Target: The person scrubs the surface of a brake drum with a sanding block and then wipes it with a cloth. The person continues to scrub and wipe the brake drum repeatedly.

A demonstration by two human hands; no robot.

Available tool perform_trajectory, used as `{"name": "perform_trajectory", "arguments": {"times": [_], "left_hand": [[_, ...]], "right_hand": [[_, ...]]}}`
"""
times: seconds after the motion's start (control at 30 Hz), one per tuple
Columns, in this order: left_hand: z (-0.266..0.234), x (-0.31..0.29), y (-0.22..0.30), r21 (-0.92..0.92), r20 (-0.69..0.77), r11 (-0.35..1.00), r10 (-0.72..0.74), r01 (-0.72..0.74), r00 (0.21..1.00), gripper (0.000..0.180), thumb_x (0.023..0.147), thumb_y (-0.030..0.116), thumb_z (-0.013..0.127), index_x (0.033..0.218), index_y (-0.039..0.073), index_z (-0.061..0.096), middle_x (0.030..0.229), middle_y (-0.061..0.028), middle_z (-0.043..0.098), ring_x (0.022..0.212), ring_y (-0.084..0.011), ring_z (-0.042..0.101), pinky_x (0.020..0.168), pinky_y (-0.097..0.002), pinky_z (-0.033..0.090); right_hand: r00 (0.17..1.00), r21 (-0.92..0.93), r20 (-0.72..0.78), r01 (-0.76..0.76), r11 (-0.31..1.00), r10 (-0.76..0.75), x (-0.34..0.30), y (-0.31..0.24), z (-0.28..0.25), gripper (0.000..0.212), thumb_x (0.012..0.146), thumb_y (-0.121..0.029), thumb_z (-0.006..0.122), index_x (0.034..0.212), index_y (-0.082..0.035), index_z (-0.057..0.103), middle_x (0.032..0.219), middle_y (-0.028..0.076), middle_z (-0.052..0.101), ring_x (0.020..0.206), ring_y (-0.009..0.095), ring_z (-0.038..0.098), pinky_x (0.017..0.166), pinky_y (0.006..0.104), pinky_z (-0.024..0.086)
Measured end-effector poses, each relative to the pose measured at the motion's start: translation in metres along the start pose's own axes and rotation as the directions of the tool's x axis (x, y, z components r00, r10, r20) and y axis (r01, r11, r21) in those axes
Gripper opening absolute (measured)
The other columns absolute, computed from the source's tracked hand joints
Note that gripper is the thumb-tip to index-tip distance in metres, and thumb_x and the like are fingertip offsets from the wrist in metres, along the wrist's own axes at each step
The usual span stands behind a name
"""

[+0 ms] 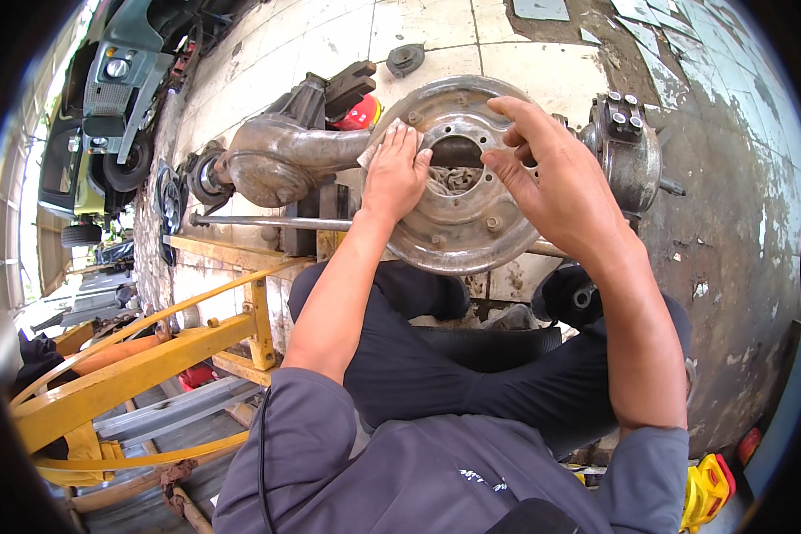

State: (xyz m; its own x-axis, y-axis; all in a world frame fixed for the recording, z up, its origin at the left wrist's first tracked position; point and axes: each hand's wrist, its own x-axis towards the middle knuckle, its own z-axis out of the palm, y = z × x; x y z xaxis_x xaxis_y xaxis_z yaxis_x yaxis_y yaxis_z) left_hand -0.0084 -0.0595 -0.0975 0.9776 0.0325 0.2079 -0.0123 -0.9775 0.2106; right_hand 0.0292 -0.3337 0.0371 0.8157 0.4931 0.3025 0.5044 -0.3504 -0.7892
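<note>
A round, worn metal brake drum (449, 253) is tilted in front of my knees, with a central opening and bolt holes around it. My left hand (394, 173) lies over its left face, fingers together, pressing a folded beige pad (366, 158); whether the pad is cloth or sandpaper cannot be told. Over the drum's right side is my right hand (543, 165), its thumb and index finger apart. The thumb tip is near the central opening, and the other fingers are partly hidden. Through the opening, crumpled greyish material (454, 182) shows.
Behind the drum lies an axle housing (276, 160), with a hub (627, 151) at its right. A metal rod (276, 222) runs along it. A yellow metal frame (151, 378) stands at left. A small metal part (406, 60) rests on the tiles; a vehicle (107, 107) is far left.
</note>
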Motion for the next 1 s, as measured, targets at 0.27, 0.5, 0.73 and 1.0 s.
{"name": "perform_trajectory", "arguments": {"times": [0.27,0.5,0.73,1.0], "left_hand": [[0.005,0.004,0.005,-0.034,-0.044,0.998,-0.062,0.061,0.997,0.045,0.107,0.028,0.042,0.133,-0.005,0.058,0.139,-0.0268,0.056,0.136,-0.0393,0.048,0.115,-0.0469,0.037],[-0.001,0.009,0.014,0.018,0.017,0.993,-0.119,0.118,0.993,0.045,0.106,0.027,0.043,0.132,-0.006,0.058,0.14,-0.0264,0.056,0.136,-0.0391,0.049,0.114,-0.0474,0.037],[-0.002,0.003,0.017,-0.053,0.011,0.993,-0.104,0.104,0.995,0.043,0.106,0.025,0.043,0.133,-0.006,0.057,0.14,-0.0267,0.056,0.137,-0.0388,0.048,0.115,-0.0467,0.037],[-0.002,-0.002,0.012,-0.08,-0.021,0.994,-0.07,0.068,0.997,0.042,0.106,0.025,0.043,0.131,-0.004,0.06,0.138,-0.0239,0.058,0.136,-0.0363,0.049,0.114,-0.0469,0.038]], "right_hand": [[0.994,-0.032,-0.021,0.106,0.994,-0.107,0.003,0.002,0.008,0.045,0.09,-0.017,0.071,0.129,-0.002,0.056,0.106,0.023,0.068,0.099,0.043,0.064,0.084,0.0491,0.051],[0.993,-0.039,-0.007,0.113,0.993,-0.114,0.005,0.002,0.011,0.045,0.089,-0.018,0.071,0.128,-0.002,0.055,0.105,0.024,0.069,0.096,0.044,0.065,0.082,0.0501,0.051],[0.992,-0.033,-0.011,0.125,0.992,-0.126,0.006,0.002,0.009,0.044,0.089,-0.017,0.071,0.127,-0.002,0.055,0.104,0.024,0.069,0.096,0.044,0.065,0.082,0.0506,0.051],[0.995,-0.014,0.004,0.097,0.995,-0.097,0.005,0.001,0.005,0.044,0.089,-0.017,0.071,0.127,-0.002,0.055,0.104,0.023,0.069,0.096,0.044,0.065,0.081,0.0508,0.051]]}}
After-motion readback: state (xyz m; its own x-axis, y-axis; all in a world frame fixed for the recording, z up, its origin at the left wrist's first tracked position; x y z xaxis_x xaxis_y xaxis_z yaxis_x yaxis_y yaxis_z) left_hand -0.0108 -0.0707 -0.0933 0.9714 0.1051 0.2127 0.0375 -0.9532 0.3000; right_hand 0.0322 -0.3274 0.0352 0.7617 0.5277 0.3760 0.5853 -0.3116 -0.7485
